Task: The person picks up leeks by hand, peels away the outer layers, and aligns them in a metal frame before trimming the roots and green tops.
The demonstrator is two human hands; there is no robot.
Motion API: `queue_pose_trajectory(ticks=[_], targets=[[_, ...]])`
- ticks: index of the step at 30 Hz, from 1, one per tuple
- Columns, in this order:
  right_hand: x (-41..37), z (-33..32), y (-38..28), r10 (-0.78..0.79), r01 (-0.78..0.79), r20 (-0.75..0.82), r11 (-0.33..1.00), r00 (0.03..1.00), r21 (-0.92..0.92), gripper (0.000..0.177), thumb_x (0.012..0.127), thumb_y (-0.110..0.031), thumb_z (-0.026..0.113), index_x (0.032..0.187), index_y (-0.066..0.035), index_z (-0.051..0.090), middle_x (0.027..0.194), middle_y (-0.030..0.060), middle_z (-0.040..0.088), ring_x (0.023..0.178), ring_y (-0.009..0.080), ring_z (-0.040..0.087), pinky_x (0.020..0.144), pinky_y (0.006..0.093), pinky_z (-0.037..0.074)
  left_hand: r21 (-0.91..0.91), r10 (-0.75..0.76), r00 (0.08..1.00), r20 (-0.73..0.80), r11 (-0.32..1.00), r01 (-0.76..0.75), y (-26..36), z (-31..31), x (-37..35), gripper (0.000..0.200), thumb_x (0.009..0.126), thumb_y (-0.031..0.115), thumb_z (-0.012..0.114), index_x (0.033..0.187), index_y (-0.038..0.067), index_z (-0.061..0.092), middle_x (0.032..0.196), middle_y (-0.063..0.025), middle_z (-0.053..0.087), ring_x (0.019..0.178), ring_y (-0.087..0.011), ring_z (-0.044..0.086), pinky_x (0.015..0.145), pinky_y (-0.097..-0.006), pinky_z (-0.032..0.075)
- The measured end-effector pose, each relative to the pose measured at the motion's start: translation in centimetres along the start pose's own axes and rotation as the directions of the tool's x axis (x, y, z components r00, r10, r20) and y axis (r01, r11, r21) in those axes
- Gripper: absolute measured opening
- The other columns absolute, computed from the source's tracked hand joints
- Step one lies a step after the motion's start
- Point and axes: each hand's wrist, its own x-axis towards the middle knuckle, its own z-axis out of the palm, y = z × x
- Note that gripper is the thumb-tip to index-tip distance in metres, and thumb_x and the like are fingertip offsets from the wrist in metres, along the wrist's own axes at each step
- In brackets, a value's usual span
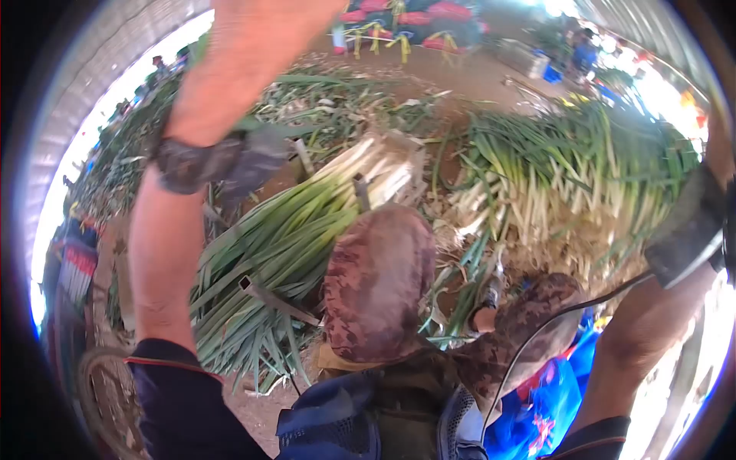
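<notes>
My left hand is raised to the top edge, blurred, with its fingers cut off by the frame. A dark band with a grey device is strapped at the wrist. Below it, a bundle of long green onions lies between upright metal posts, white ends pointing away to the right. My right hand shows only in part at the far right edge, its fingers out of sight. It is nearest to a heap of untrimmed green onions with roots toward me. Neither hand visibly holds anything.
Loose green leaves litter the ground ahead. Pink and dark sacks tied with yellow are stacked at the back. Another person is at the far right. A blue bag lies beside my leg, and a cable runs from the right wrist device.
</notes>
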Motion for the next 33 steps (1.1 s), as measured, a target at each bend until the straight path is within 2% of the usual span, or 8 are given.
queue_pose_trajectory(ticks=[5, 9, 12, 13, 15, 20, 29, 33], targets=[[2.0, 0.5, 13.4, 0.221, -0.232, 0.069, 0.931, 0.973, 0.283, 0.05, 0.094, -0.039, 0.06, 0.128, -0.004, 0.054, 0.123, 0.0114, 0.059, 0.12, 0.0227, 0.053, 0.111, 0.046, 0.039, 0.307, -0.133, 0.915, 0.382, 0.952, 0.011, -8.6, -3.2, -4.8, 0.043, 0.076, 0.019, 0.075, 0.113, 0.007, 0.057, 0.091, -0.0176, 0.068, 0.083, -0.0344, 0.067, 0.071, -0.0439, 0.053], [-2.2, 0.8, 27.7, 0.437, -0.46, 0.151, 0.8, 0.887, 0.386, 0.049, 0.093, -0.039, 0.063, 0.126, -0.006, 0.056, 0.121, 0.0102, 0.062, 0.119, 0.0213, 0.055, 0.111, 0.046, 0.041, 0.216, -0.289, 0.458, 0.841, 0.954, 0.206, -10.6, 0.0, -16.4, 0.055, 0.073, 0.01, 0.069, 0.125, 0.012, 0.05, 0.093, -0.018, 0.067, 0.089, -0.0381, 0.066, 0.08, -0.0458, 0.053], [-9.3, 0.0, 39.1, 0.797, -0.814, 0.259, 0.578, 0.545, -0.063, 0.046, 0.098, -0.034, 0.056, 0.141, -0.019, 0.047, 0.103, -0.0013, 0.061, 0.095, 0.0119, 0.059, 0.099, 0.0293, 0.044, 0.109, -0.212, 0.366, 0.906, 0.954, 0.28, -10.4, 3.3, -26.5, 0.059, 0.068, 0.007, 0.067, 0.123, 0.007, 0.048, 0.099, -0.0173, 0.064, 0.092, -0.0378, 0.064, 0.08, -0.0465, 0.051], [-9.5, 1.6, 38.3, 0.942, -0.896, 0.118, 0.253, 0.314, 0.366, 0.042, 0.097, -0.034, 0.061, 0.129, -0.008, 0.055, 0.105, 0.0051, 0.058, 0.091, 0.0145, 0.058, 0.068, 0.0227, 0.047, 0.132, -0.223, 0.231, 0.947, 0.926, 0.355, -10.4, 4.4, -28.8, 0.059, 0.067, 0.007, 0.067, 0.122, 0.005, 0.048, 0.099, -0.0175, 0.063, 0.092, -0.0376, 0.063, 0.078, -0.0473, 0.051], [-13.9, 0.5, 43.7, 0.913, -0.907, 0.167, 0.321, 0.373, 0.272, 0.047, 0.088, -0.036, 0.073, 0.123, -0.008, 0.058, 0.111, 0.004, 0.057, 0.087, 0.0133, 0.058, 0.058, 0.0209, 0.039, 0.151, -0.218, 0.149, 0.964, 0.917, 0.37, -10.6, 6.4, -32.9, 0.057, 0.067, 0.007, 0.067, 0.121, 0.004, 0.047, 0.098, -0.018, 0.062, 0.09, -0.0383, 0.062, 0.075, -0.048, 0.05], [-17.1, -1.3, 53.1, 0.979, -0.836, 0.202, -0.11, 0.0, 0.537, 0.038, 0.082, -0.032, 0.08, 0.103, -0.009, 0.059, 0.079, 0.0021, 0.058, 0.062, 0.0118, 0.056, 0.039, 0.0181, 0.034, 0.254, -0.249, -0.063, 0.967, 0.89, 0.378, -9.7, 10.8, -37.2, 0.056, 0.071, 0.015, 0.071, 0.119, 0.004, 0.045, 0.098, -0.0194, 0.061, 0.09, -0.0413, 0.061, 0.073, -0.0494, 0.047], [-21.3, -3.5, 61.3, 0.958, -0.677, -0.284, 0.187, -0.034, 0.712, 0.013, 0.089, -0.007, 0.068, 0.099, 0.001, 0.066, 0.08, 0.0083, 0.067, 0.067, 0.0178, 0.067, 0.064, 0.0251, 0.058, 0.292, -0.256, -0.146, 0.956, 0.893, 0.342, -6.7, 18.6, -40.5, 0.065, 0.08, 0.031, 0.072, 0.129, 0.0, 0.042, 0.102, -0.0207, 0.059, 0.09, -0.0382, 0.063, 0.072, -0.0479, 0.051], [-22.4, -7.7, 60.4, 0.994, -0.995, -0.101, -0.059, -0.05, -0.086, 0.029, 0.091, -0.027, 0.066, 0.097, 0.001, 0.068, 0.078, 0.0108, 0.072, 0.066, 0.0193, 0.068, 0.065, 0.0269, 0.055, 0.154, -0.16, -0.01, 0.987, 0.933, 0.324, -5.3, 19.9, -42.7, 0.064, 0.083, 0.032, 0.068, 0.13, -0.003, 0.042, 0.101, -0.0189, 0.057, 0.09, -0.0356, 0.063, 0.07, -0.045, 0.053]])
